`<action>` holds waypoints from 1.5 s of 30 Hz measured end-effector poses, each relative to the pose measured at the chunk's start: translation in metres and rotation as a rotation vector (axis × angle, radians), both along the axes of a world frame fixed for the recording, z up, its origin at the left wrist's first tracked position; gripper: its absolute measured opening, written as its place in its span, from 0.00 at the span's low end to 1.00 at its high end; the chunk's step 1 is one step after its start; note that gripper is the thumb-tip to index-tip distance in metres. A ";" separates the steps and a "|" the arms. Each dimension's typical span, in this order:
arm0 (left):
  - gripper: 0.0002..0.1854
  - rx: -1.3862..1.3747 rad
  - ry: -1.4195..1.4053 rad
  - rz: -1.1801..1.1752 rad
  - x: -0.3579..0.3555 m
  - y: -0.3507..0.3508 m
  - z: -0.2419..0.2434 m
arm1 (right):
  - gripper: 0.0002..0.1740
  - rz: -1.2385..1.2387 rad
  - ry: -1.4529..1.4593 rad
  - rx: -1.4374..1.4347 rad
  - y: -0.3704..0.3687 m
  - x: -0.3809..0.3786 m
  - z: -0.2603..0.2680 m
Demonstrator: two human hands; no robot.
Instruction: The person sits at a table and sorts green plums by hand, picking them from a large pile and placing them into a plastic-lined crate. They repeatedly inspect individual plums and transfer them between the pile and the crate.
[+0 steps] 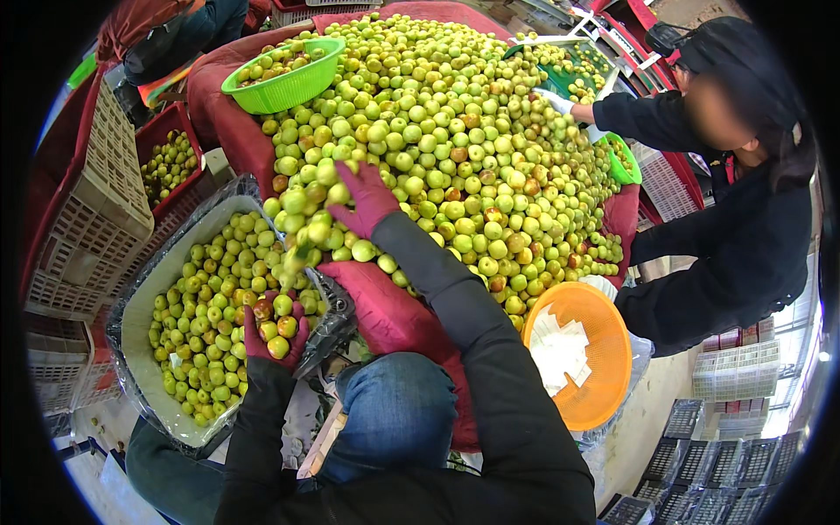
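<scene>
A large heap of green and reddish-brown jujubes (446,125) covers the cloth-lined table before me. My right hand (366,202), in a dark red glove, lies at the heap's near left edge with fingers spread against the fruit. Blurred jujubes (305,246) tumble from there over the rim of a plastic-lined crate (134,328). Inside that crate is a thick layer of jujubes (203,308). My left hand (279,331), gloved alike, is palm up over the crate's right side, cupping several jujubes (278,325), some of them brown-patched.
An orange basket (613,348) with paper slips (559,348) stands right of my arm. A green basket (289,85) of jujubes rests at the heap's far left. At right, a person (722,177) in black reaches in with white gloves. Red and white crates (98,190) stand at left.
</scene>
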State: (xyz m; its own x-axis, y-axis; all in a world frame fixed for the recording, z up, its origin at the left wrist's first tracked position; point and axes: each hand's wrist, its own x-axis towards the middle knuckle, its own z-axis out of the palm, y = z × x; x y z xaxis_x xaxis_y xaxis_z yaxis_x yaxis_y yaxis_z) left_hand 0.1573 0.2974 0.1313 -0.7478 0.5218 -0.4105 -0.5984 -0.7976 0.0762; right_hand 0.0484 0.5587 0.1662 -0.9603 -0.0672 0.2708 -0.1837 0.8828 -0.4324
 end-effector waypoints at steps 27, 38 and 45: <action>0.26 0.280 -0.135 0.031 -0.006 0.000 -0.012 | 0.12 -0.319 -0.133 -0.896 0.104 0.007 0.011; 0.24 0.377 -0.138 0.060 0.000 -0.007 -0.019 | 0.23 0.041 -0.857 -2.006 -0.181 -0.119 0.030; 0.24 0.358 -0.114 0.112 0.002 -0.007 -0.023 | 0.31 0.245 -0.404 -0.952 -0.125 -0.102 0.076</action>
